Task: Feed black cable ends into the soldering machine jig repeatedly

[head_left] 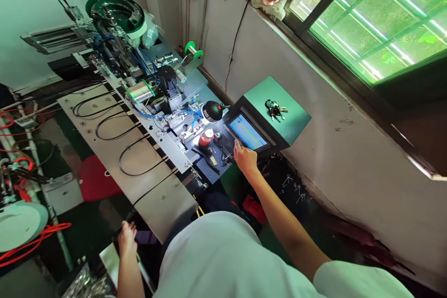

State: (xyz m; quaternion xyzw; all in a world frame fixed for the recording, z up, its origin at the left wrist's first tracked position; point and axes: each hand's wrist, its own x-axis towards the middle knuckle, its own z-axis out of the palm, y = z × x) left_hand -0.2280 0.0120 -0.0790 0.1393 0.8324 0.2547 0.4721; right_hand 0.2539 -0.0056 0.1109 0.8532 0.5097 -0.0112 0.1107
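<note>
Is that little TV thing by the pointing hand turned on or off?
It's on. The screen is lit up bright blue with paler stripes, right by the person's right hand.

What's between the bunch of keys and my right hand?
The lit screen and the black frame around it lie between the keys and your right hand, as the head view shows.

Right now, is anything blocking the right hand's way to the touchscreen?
Nothing visible stands between the right hand and the touchscreen; its fingers are at the screen's lower edge. The keys lie on top of the housing, out of the way.
</note>
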